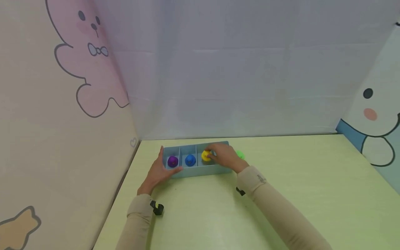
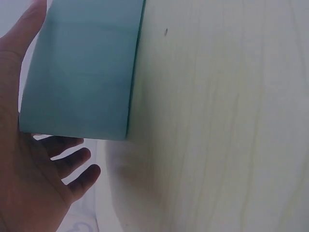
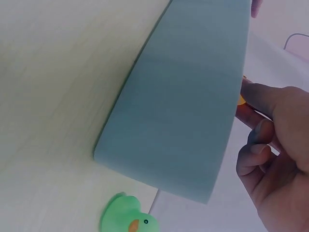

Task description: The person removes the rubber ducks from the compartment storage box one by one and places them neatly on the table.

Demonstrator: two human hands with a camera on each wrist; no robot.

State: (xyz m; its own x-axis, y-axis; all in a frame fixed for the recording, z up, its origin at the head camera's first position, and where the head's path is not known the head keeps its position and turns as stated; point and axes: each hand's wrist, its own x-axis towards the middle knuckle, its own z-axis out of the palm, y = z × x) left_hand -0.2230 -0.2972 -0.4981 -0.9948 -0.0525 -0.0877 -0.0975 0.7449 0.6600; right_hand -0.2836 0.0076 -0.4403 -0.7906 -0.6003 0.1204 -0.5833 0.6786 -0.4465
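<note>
Too firm a push could skew the tray (image 1: 203,171), set near the table's (image 1: 297,187) far edge, whose own near left corner the left hand (image 1: 158,173) frames, fingers spread. Farther in, a slack pinch could drop the yellow duck (image 1: 206,155), held between the right hand's (image 1: 225,155) thumb and finger at the right compartment (image 1: 201,148) (floor contact unclear); past the tray's right end sits the green duck (image 1: 240,155).

A long blue-grey box (image 1: 200,171) lies at a slight slant, split by thin walls, its left end touched by the left hand (image 1: 157,173). Inside, a purple toy (image 1: 172,161) and a blue toy (image 1: 190,160) sit apart — one per compartment — while the right hand (image 1: 225,155) pinches a yellow toy (image 1: 205,156) in the next. A green duck (image 3: 120,213) with an orange bill is just beyond the box's right end.
</note>
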